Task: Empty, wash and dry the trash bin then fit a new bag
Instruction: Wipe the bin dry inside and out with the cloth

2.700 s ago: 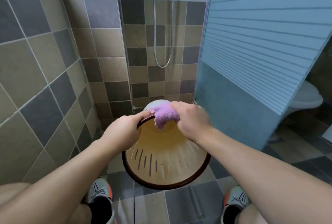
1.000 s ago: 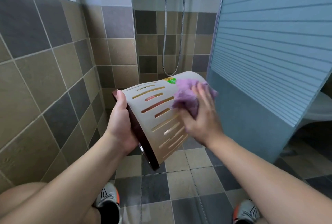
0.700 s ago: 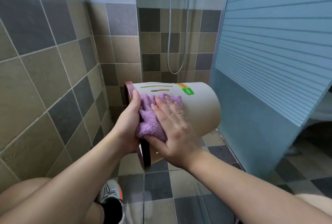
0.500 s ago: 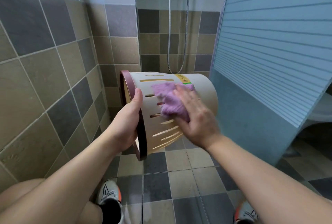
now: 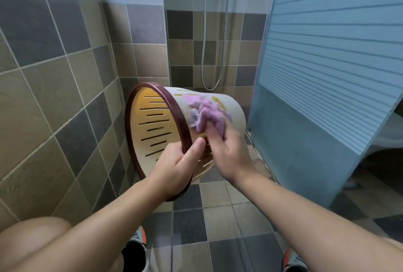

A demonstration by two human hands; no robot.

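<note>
A cream slotted trash bin (image 5: 233,108) with a dark maroon rim lies on its side in the air, its open mouth turned to the left and toward me. My left hand (image 5: 176,167) grips the lower part of the rim, thumb on the outside. A purple cloth (image 5: 205,112) is pressed against the bin's outer wall near the rim. My right hand (image 5: 226,151) holds the cloth there, its fingers bunched into the cloth's lower edge. The bin is empty inside, with no bag on it.
I crouch in a tiled bathroom. A tiled wall (image 5: 54,97) stands close on the left. A frosted blue glass shower partition (image 5: 327,75) rises on the right, with a toilet (image 5: 390,132) behind it. A shower hose (image 5: 214,31) hangs on the back wall. My shoes (image 5: 136,241) rest on the floor tiles.
The bin has turned so its mouth faces me more, and my left hand has shifted to the lower rim. My right hand has slid the cloth toward the rim.
</note>
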